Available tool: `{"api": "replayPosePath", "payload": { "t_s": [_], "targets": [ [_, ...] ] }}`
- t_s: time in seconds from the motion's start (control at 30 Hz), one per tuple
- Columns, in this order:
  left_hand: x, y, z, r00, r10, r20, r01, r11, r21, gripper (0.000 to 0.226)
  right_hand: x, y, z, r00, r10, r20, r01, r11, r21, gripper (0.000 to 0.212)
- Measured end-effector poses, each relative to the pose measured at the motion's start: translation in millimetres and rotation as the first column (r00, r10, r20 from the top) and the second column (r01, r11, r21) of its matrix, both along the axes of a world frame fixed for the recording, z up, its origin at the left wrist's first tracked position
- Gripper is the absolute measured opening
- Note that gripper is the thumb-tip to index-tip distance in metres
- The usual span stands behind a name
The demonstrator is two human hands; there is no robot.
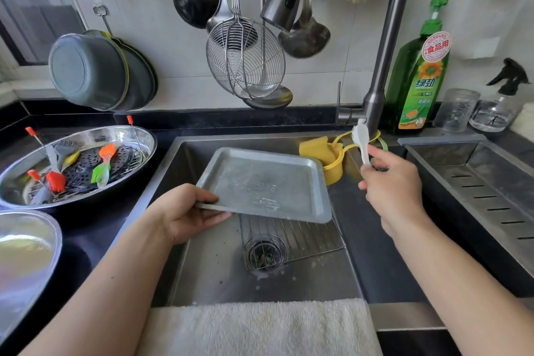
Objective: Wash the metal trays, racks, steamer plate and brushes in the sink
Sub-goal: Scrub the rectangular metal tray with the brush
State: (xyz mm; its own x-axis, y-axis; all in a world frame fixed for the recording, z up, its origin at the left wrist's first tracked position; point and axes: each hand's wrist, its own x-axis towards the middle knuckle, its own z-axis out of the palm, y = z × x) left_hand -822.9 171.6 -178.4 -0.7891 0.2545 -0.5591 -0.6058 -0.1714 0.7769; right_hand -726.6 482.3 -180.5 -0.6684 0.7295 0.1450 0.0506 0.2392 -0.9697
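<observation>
Brushes (102, 166) in basin (86, 136), rack (303, 235) in sink (202, 283)

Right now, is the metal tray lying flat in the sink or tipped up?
Tipped up. The left hand grips the metal tray by its near edge, above the wire rack.

A dull rectangular metal tray (264, 183) tilts above the sink (202, 277), soap-streaked; a wire rack (300, 235) lies over the drain; coloured silicone brushes (101, 166) lie on a perforated steamer plate (83, 169).
</observation>
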Motion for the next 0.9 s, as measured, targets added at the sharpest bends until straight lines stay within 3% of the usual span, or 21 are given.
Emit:
{"api": "replayPosePath", "payload": {
  "t_s": [0.17,0.27,0.37,0.47,0.6,0.67,0.8,0.9],
  "targets": [
    [10,0,5,0.953,-0.302,-0.009,0.297,0.940,-0.166,0.040,1,1,1,1.000,0.005,0.007,-0.006,0.999,0.050,0.045],
    [13,7,-1,0.924,-0.380,-0.050,0.357,0.900,-0.250,0.030,1,-2,1,1.000,0.015,0.021,-0.017,0.997,0.071,0.044],
    [13,18,-6,0.953,-0.282,-0.109,0.240,0.924,-0.298,0.023,1,-5,2,1.000,0.025,0.016,-0.026,0.998,0.064,0.041],
    [7,18,-5,0.974,-0.134,-0.183,0.088,0.967,-0.238,0.019,2,-7,4,0.999,0.005,0.036,-0.007,0.997,0.075,0.032],
    [8,4,2,0.966,-0.238,-0.105,0.228,0.969,-0.098,0.026,1,-3,3,0.999,-0.012,0.034,0.008,0.993,0.119,0.027],
    [11,6,0,0.966,-0.249,-0.074,0.240,0.964,-0.115,0.027,1,-2,2,0.999,-0.011,0.048,0.007,0.996,0.084,0.027],
    [9,22,-5,0.990,-0.107,-0.097,0.078,0.961,-0.264,0.027,-1,-2,-1,0.997,-0.021,0.074,0.018,0.999,0.049,0.027],
    [7,21,0,0.985,0.015,-0.174,-0.061,0.962,-0.265,0.027,1,-6,3,0.996,-0.027,0.085,0.019,0.995,0.094,0.028]
  ]
}}
